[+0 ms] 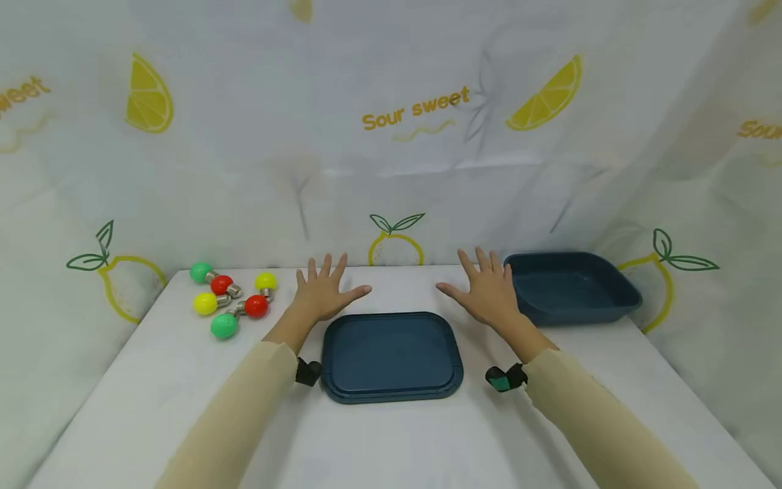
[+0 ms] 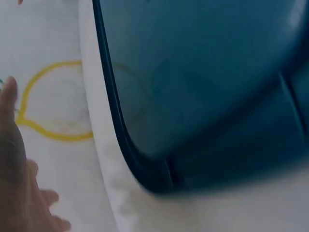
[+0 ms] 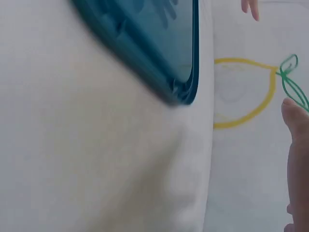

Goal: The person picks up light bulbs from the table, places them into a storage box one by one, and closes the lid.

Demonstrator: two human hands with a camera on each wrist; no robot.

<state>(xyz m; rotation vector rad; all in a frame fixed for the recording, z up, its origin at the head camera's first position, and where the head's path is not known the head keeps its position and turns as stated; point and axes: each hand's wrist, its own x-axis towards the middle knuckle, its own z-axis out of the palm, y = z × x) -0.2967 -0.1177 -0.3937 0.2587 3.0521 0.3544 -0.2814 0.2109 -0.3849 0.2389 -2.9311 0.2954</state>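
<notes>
Both hands are spread out with straight fingers and hold nothing. My left hand (image 1: 322, 292) is beyond the left back corner of a dark blue rectangular lid (image 1: 391, 356), which lies flat in the middle of the table. Past the lid's right back corner is my right hand (image 1: 487, 292), its fingertips close to the left side of a deep dark blue bin (image 1: 574, 288). In the left wrist view the lid (image 2: 203, 72) fills much of the picture, with the left hand (image 2: 21, 179) at the left edge. The right wrist view shows the lid's corner (image 3: 186, 94) and the right hand's thumb (image 3: 294, 116).
Toy light bulbs lie in a loose group at the back left: green (image 1: 200, 272), red (image 1: 221, 284) and yellow (image 1: 205, 303) ones, several in all, with silvery screw bases. A white table (image 1: 391, 441) bears everything. Behind it hangs a white cloth (image 1: 305, 149) printed with lemons.
</notes>
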